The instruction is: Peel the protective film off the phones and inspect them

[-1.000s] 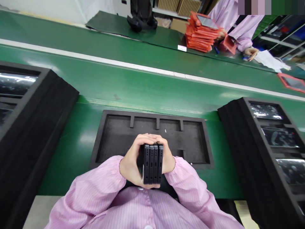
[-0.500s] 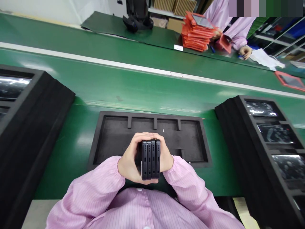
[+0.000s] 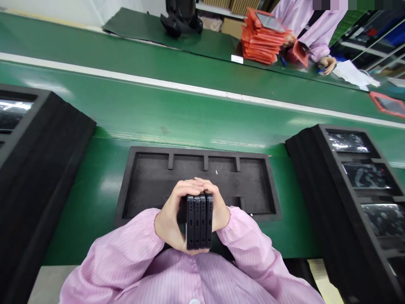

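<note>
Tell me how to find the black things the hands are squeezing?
Start at the green belt, then drop to the flat foam tray nearest the pink sleeves. Just over its near edge, the left hand and right hand press together four slim black devices. They stand on edge in a block, showing small ports, unlike anything lying in trays.

Left foam stack (image 3: pixel 34 177) cut off

Bright overhead light, glare on green belt (image 3: pixel 190 114), edges warped, sharp centre.
</note>
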Demonstrator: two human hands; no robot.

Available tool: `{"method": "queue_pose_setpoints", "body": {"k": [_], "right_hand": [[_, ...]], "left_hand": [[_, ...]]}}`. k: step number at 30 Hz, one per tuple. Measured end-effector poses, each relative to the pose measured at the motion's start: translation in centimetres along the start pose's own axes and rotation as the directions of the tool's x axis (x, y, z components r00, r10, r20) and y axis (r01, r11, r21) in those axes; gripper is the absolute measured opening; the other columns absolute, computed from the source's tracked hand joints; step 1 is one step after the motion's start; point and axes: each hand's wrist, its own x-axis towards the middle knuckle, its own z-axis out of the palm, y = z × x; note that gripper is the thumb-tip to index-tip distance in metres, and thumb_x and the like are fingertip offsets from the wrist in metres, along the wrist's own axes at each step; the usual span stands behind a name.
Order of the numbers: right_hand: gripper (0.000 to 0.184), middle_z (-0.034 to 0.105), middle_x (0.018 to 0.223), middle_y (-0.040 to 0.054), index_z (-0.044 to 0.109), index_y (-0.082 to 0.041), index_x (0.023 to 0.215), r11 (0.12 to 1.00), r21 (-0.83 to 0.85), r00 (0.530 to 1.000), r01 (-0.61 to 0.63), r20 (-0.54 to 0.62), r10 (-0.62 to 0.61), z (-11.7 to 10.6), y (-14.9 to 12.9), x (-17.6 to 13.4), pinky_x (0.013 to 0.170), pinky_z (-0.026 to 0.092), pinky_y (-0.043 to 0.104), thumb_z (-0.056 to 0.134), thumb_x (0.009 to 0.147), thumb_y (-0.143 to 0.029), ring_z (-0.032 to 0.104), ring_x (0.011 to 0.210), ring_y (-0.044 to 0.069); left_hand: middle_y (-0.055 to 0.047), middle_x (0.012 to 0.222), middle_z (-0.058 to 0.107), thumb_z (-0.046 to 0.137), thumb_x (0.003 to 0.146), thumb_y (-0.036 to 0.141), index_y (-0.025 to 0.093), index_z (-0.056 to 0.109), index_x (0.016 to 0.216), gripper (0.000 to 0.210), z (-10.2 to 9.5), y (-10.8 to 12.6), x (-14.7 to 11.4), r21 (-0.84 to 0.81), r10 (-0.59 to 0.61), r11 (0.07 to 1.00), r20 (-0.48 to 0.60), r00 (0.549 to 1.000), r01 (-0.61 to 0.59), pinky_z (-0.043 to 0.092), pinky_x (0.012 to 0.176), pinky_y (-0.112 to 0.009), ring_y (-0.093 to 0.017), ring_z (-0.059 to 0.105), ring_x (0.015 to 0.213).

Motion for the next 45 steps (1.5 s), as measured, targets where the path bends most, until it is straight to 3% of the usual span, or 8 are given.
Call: {"method": "queue_pose_setpoints", "body": {"k": [11, 19, 37, 45], "right_hand": [[0.101, 0.057, 0.126, 0.0110, 0.035, -0.026, 0.144, 0.997, -0.063, 0.998, -0.045, 0.041, 0.047, -0.60, -0.26, 0.44, 0.117, 0.039, 0.049, 0.085, 0.060, -0.056, 0.061, 0.118, 0.029], [0.092, 0.056, 0.126, 0.0098, 0.034, -0.026, 0.145, 0.997, -0.064, 0.999, -0.034, 0.020, 0.035, -0.51, -0.09, 0.48, 0.117, 0.038, 0.044, 0.076, 0.071, -0.059, 0.060, 0.119, 0.026], [0.104, 0.057, 0.122, 0.0099, 0.034, -0.027, 0.142, 1.000, -0.019, 0.999, -0.014, 0.040, 0.014, -0.54, 0.03, 0.03, 0.116, 0.037, 0.053, 0.088, 0.056, -0.052, 0.060, 0.117, 0.029], [0.091, 0.057, 0.124, 0.0098, 0.038, -0.025, 0.142, 1.000, 0.019, 0.999, -0.010, 0.034, 0.010, -0.57, 0.17, -0.11, 0.118, 0.035, 0.050, 0.079, 0.067, -0.055, 0.058, 0.122, 0.027]], "left_hand": [[-0.011, 0.117, 0.056, 0.089, 0.054, 0.044, 0.020, 0.046, 0.130, 0.090, -0.35, -0.29, 0.04, -0.006, -0.037, 0.999, 0.026, 0.999, 0.037, 0.049, 0.105, -0.052, -0.031, 0.058, 0.114], [-0.011, 0.118, 0.055, 0.085, 0.061, 0.046, 0.022, 0.045, 0.131, 0.084, -0.32, -0.03, 0.44, 0.009, -0.040, 0.999, 0.045, 0.998, 0.040, 0.049, 0.105, -0.052, -0.030, 0.058, 0.115], [-0.011, 0.113, 0.058, 0.086, 0.052, 0.052, 0.021, 0.048, 0.129, 0.091, -0.10, -0.40, -0.25, 0.005, 0.020, 1.000, 0.021, 1.000, -0.020, 0.055, 0.097, -0.050, -0.031, 0.062, 0.107], [-0.010, 0.112, 0.059, 0.085, 0.051, 0.055, 0.025, 0.047, 0.127, 0.090, -0.10, -0.23, -0.25, 0.039, -0.005, 0.999, 0.024, 1.000, 0.005, 0.056, 0.095, -0.052, -0.033, 0.064, 0.105]]}}
